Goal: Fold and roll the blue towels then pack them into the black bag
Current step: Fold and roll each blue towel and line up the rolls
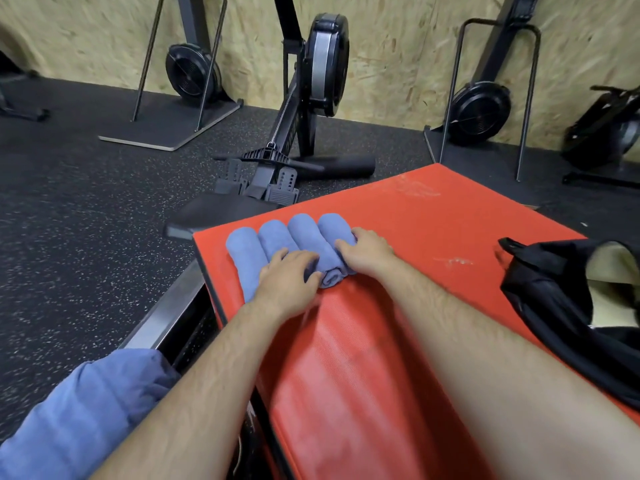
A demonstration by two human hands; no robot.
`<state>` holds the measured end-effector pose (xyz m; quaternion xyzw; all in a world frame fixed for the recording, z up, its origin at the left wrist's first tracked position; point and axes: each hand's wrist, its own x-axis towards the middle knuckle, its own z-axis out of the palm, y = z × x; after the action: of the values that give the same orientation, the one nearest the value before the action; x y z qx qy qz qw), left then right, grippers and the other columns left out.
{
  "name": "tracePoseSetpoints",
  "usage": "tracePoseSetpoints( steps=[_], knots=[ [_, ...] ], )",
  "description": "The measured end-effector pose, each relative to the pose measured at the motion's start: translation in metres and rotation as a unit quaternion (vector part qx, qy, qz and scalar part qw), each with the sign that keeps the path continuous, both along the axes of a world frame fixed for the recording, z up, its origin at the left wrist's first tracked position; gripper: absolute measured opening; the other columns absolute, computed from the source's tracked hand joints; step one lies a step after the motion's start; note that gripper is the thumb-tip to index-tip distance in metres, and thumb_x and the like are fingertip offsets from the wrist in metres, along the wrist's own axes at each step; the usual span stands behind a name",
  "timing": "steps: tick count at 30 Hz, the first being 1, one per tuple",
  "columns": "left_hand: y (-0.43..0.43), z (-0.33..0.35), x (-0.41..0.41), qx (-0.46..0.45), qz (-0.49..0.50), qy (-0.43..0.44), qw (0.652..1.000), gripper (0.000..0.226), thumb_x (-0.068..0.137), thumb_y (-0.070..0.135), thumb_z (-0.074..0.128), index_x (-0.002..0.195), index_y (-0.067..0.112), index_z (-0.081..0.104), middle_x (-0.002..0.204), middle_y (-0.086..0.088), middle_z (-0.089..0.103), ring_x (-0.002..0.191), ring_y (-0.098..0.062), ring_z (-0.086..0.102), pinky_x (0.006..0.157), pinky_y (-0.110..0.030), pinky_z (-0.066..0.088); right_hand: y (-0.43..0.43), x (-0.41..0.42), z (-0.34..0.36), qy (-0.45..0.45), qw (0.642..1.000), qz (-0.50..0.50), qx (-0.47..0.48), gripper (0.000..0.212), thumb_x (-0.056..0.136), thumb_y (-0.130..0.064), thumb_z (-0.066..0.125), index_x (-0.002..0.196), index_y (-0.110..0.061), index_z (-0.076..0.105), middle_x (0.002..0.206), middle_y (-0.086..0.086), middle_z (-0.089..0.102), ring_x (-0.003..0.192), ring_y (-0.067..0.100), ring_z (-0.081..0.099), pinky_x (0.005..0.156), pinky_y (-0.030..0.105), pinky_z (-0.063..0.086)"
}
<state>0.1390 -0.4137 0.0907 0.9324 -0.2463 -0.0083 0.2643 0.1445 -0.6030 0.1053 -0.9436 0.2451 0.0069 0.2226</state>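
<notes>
You are looking over a flat red textured mat [398,209] lying above black speckled rubber flooring [86,209]. A black rowing machine [311,98] is standing beyond it, leaning toward a tan chipboard wall [398,39].

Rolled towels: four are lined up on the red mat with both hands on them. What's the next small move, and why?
Probably close both hands around the rightmost rolled towel and lift it toward the black bag. The left hand and right hand already rest on it, four rolls look finished, and the bag lies open to the right.
</notes>
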Motion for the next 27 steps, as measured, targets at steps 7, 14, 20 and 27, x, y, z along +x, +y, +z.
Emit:
tracePoseSetpoints(
  steps=[7,14,20,27],
  knots=[
    [0.021,0.014,-0.003,-0.049,0.004,-0.046,0.998,0.038,0.095,0.03,0.054,0.131,0.022,0.06,0.133,0.003,0.062,0.127,-0.024,0.05,0.098,-0.043,0.042,0.036,-0.044,0.018,-0.081,0.973,0.101,-0.194,0.044,0.099,-0.042,0.045,0.135,-0.018,0.055,0.137,0.01,0.055,0.124,0.034,0.047,0.1,0.041,0.037],
    [0.061,0.03,-0.026,-0.021,-0.009,-0.123,0.992,0.032,0.094,0.033,0.052,0.121,0.02,0.064,0.12,-0.003,0.067,0.113,-0.029,0.058,0.084,-0.042,0.045,0.117,-0.077,0.036,-0.119,0.953,0.168,-0.22,0.034,0.099,-0.032,0.046,0.123,-0.014,0.063,0.121,0.01,0.065,0.112,0.035,0.055,0.092,0.043,0.039],
    [0.142,0.039,-0.041,0.049,0.046,-0.128,0.99,0.036,0.091,0.036,0.048,0.122,0.024,0.062,0.122,-0.002,0.063,0.114,-0.03,0.057,0.089,-0.042,0.045,0.199,-0.089,0.039,-0.132,0.942,0.232,-0.203,0.032,0.101,-0.03,0.045,0.122,-0.012,0.062,0.118,0.012,0.065,0.109,0.037,0.058,0.089,0.045,0.041],
    [0.284,0.0,-0.078,0.104,0.143,-0.061,0.982,0.036,0.093,0.033,0.053,0.128,0.024,0.06,0.125,-0.002,0.061,0.115,-0.03,0.058,0.093,-0.045,0.048,0.322,-0.093,0.019,-0.052,0.923,0.332,-0.187,0.04,0.097,-0.028,0.051,0.134,-0.015,0.05,0.135,0.011,0.054,0.125,0.035,0.05,0.099,0.041,0.041]
  ],
)
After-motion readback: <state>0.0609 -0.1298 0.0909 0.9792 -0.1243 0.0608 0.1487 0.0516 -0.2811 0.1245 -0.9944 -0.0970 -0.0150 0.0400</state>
